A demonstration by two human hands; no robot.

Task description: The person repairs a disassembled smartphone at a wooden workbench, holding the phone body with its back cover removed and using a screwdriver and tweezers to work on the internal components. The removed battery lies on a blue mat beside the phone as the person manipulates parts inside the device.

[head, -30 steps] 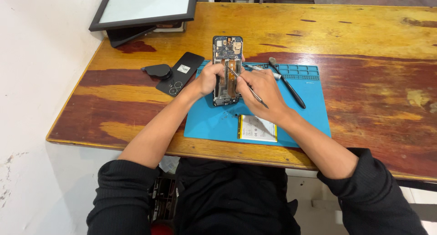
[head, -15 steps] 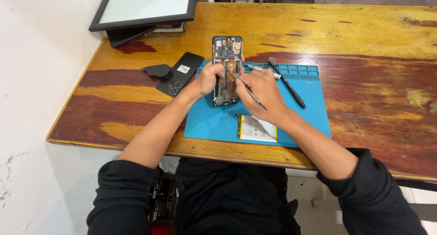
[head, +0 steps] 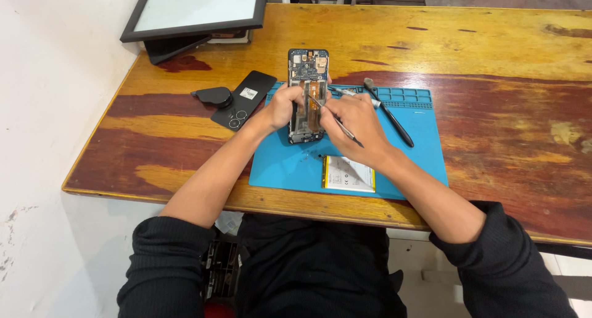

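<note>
On the blue mat [head: 283, 170] near the middle of the wooden desk [head: 493, 77] lies an opened phone [head: 307, 96], its back off and its inner parts showing. Its long axis runs straight away from the person, top end farthest. The left hand [head: 285, 105] grips the phone's left edge, fingers curled shut around the frame and steadying it. The right hand [head: 356, 122] comes in from the right side, fingers pinched shut on a thin metal tool [head: 336, 119]. The tool slants up and to the left, and its tip rests inside the phone, about midway along its length. So the phone lies just left of and beyond the right hand, with both hands touching it or nearly so; the right carries the working point.

Just nearer the person, a flat battery [head: 348, 173] lies on the mat. A dark brush [head: 388, 114] rests on the mat right of the hands. Left of the mat sit a black back cover [head: 243, 99] and a small dark piece [head: 213, 97]. A framed panel [head: 194, 10] leans at the desk's far left corner.
</note>
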